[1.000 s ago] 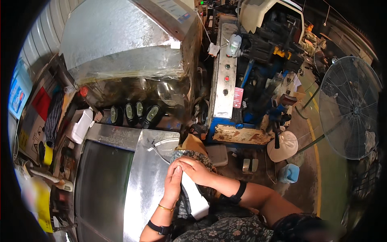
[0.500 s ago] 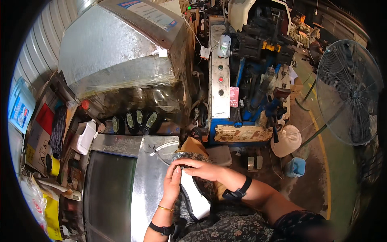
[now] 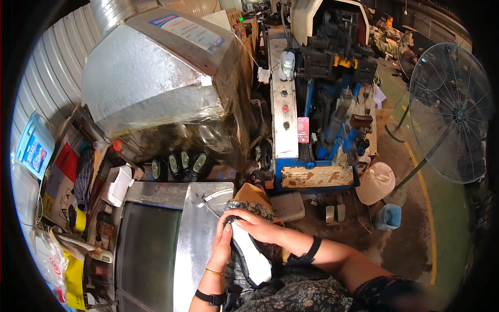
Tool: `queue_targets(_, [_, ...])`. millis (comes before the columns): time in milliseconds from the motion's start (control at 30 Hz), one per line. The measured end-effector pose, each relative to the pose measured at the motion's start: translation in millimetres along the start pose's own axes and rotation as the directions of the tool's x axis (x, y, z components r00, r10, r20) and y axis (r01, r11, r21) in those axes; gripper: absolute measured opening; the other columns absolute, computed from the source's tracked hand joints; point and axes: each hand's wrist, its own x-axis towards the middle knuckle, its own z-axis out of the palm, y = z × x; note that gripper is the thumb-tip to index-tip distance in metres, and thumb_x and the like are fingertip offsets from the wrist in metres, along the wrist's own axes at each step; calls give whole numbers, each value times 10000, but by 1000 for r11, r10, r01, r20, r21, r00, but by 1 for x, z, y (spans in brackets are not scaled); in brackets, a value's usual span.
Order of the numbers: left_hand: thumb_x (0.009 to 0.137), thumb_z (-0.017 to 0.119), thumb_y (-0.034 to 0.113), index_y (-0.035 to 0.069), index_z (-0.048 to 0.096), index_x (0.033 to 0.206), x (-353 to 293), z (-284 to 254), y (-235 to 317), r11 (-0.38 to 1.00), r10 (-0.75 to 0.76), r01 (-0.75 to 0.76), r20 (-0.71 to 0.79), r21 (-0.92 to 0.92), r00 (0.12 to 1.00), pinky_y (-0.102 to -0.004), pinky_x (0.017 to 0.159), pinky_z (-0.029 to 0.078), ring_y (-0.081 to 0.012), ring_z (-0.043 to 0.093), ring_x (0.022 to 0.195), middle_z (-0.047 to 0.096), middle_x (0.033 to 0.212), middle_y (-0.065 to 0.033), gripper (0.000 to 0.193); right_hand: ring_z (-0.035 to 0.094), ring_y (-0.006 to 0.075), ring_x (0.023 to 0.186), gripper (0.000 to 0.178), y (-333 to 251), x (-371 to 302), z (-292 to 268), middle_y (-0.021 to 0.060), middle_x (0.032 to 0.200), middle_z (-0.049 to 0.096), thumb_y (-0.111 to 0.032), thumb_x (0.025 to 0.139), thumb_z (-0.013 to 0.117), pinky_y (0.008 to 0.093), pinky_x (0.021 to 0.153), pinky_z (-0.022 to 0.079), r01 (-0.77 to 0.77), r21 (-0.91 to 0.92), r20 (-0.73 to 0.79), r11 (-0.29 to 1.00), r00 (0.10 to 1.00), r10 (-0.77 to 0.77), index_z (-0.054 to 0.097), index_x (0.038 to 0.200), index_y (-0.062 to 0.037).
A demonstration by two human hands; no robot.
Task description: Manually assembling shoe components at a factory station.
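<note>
A shoe-shaped piece with a white sole-like face (image 3: 251, 258) and a black edge lies over my lap, its far end pointing away from me. My left hand (image 3: 222, 243) is closed around the left side of that far end, thumb along the edge. From the right, my right hand (image 3: 253, 226) wraps over the same end, with its fingers bent across the tip. The fingertips of both hands are partly hidden. Beneath the piece is the dark floral cloth (image 3: 306, 291) over my lap.
Left of me is a metal-edged bench with a dark belt (image 3: 148, 255). Several dark shoes (image 3: 199, 164) stand behind it, below a metal hood (image 3: 156, 67). Ahead is a blue machine (image 3: 312, 171) with buttons. To the right are a blue bucket (image 3: 388, 216) and a large fan (image 3: 452, 114).
My right hand's fingers have shifted over the far end, and more of the white face shows between the hands. The whole view has moved slightly. Both hands keep hold of the piece.
</note>
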Motion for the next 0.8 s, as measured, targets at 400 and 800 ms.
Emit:
queue_targets(400, [852,708,277,0,353,1440,-14,81,53,603,247,-424,347,676,905,-449,1088,342,-451,400,1314,393,1423,-290,741,289,236,1430,708,-45,-44,-76,141,1533,333,-141,889,643,388,1185,197,-146,482,211,864,976,48,295,1486,10])
queue_targets(800, [913,661,171,45,629,1212,-24,40,29,810,154,-374,451,452,879,-344,876,525,-306,662,1025,667,1146,-162,326,582,274,1137,460,-33,-208,-140,162,1278,543,-275,906,578,431,972,492,-584,589,-228,558,542,809,468,1338,-163])
